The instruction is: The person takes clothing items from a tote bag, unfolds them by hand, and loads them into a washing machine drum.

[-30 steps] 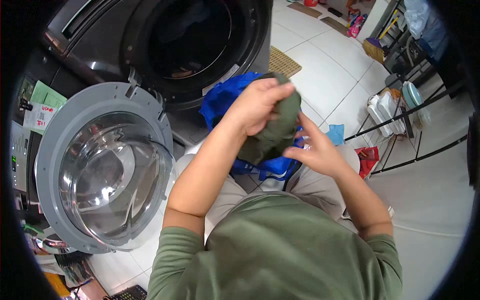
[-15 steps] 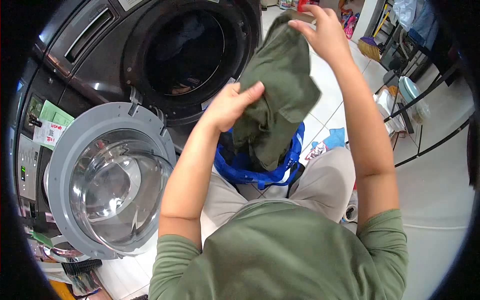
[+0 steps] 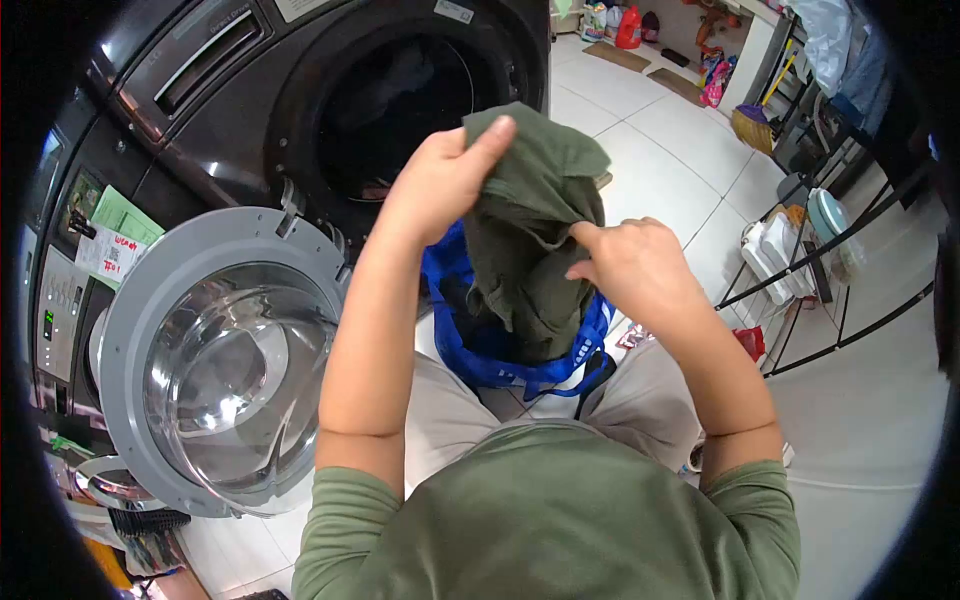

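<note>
The room has a floor of white tiles [image 3: 690, 150] with thin grout lines, running from the far right to the near left. At the far left stands a dark front-loading machine [image 3: 240, 115], its round opening uncovered and its grey-rimmed glass door [image 3: 118, 345] swung out to the left. A green paper [image 3: 130, 215] and a white tag [image 3: 108, 256] with red writing hang behind the door, next to a panel [image 3: 60, 310] with a lit display.

At the far right, a red bottle [image 3: 628, 27] stands near two brown mats [image 3: 615, 56], and a broom [image 3: 753, 130] leans beside dark shelving. Nearer on the right, white containers [image 3: 763, 258] sit by a curved black rail [image 3: 850, 233].

In the middle, a blue bag [image 3: 448, 350] stands open between the person's knees. A dark green garment [image 3: 540, 195] hangs bunched above it, its lower end over the bag's opening. The left hand [image 3: 440, 185] grips the garment's upper left edge under the thumb. The right hand [image 3: 640, 265] has its fingertips at the garment's right side; whether they pinch it, I cannot tell.
</note>
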The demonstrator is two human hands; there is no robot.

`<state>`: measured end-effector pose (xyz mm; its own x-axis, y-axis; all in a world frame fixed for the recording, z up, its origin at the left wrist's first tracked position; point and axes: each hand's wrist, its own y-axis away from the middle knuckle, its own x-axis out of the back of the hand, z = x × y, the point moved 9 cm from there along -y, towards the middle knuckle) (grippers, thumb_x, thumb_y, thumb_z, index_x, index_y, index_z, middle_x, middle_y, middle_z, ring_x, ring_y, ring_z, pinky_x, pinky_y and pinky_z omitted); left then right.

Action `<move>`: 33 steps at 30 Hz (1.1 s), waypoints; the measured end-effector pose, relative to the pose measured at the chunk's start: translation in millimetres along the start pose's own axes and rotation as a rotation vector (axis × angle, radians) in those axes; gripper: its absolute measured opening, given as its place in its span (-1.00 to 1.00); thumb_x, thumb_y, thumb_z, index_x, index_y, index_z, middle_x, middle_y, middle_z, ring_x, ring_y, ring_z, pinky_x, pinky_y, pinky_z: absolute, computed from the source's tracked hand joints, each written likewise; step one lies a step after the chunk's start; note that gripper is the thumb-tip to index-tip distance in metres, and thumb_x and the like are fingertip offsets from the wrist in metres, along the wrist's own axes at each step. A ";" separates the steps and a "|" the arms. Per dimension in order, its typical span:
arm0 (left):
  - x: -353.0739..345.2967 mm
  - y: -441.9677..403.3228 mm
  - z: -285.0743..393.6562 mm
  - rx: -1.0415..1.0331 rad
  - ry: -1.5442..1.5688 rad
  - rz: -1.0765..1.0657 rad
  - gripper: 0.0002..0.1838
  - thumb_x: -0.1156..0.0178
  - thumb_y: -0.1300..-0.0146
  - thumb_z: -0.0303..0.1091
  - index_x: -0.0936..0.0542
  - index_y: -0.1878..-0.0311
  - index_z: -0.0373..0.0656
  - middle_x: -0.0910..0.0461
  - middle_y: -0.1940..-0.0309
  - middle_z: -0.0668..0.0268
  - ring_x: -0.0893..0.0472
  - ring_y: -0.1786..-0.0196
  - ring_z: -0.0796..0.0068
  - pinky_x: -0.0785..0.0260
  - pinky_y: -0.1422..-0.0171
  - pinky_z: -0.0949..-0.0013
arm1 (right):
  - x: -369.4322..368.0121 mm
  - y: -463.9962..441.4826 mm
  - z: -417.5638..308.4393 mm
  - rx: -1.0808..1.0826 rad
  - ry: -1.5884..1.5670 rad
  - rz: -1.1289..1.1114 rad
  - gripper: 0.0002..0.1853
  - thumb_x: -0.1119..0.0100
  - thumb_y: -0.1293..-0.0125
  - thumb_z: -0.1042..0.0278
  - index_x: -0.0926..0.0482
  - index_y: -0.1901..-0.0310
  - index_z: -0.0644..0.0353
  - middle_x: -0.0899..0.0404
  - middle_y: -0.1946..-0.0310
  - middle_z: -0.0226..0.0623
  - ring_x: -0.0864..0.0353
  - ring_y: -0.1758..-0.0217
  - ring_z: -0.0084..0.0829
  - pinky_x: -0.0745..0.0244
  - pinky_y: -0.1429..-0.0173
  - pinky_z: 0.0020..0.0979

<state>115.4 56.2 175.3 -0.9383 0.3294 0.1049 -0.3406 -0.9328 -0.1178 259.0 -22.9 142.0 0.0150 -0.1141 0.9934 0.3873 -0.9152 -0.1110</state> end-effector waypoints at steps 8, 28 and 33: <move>-41.0 15.0 -9.4 0.042 0.600 -0.211 -0.45 -0.12 -0.41 0.07 -0.51 -0.13 -0.28 -0.63 0.04 0.24 -0.64 0.05 0.42 -0.52 -0.06 0.31 | 36.5 10.3 -26.2 0.360 -0.663 0.526 -0.58 -0.41 -0.14 0.29 -0.54 0.03 0.31 -0.55 0.36 -0.08 -0.60 0.30 -0.05 -0.55 0.11 -0.23; -157.8 59.7 -23.6 -0.411 -0.329 -0.211 -0.70 -0.12 -0.35 -0.14 -0.63 0.11 -0.18 -0.51 0.40 -0.01 -0.49 0.19 0.00 -0.37 0.10 0.06 | -98.1 -30.9 -25.0 -0.003 -1.140 -0.001 -0.71 -0.19 -0.28 0.21 -0.62 0.10 0.26 -0.65 0.18 -0.07 -0.67 0.15 -0.16 -0.57 -0.03 -0.14; -188.0 65.3 -88.4 -0.282 -0.327 -0.376 -0.61 -0.10 -0.37 -0.11 -0.54 -0.18 -0.03 -0.53 0.34 -0.02 -0.52 0.16 0.01 -0.37 0.02 0.13 | -156.3 -11.4 -30.8 -0.152 -1.370 -0.193 -0.70 -0.15 -0.32 0.24 -0.59 0.03 0.26 -0.65 0.10 -0.08 -0.67 0.09 -0.19 -0.56 -0.10 -0.14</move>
<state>264.3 -53.8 60.5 -0.6976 0.5270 0.4854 -0.6923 -0.6703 -0.2672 223.8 -6.5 -13.0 0.8885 0.4019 0.2214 0.3854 -0.9155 0.1155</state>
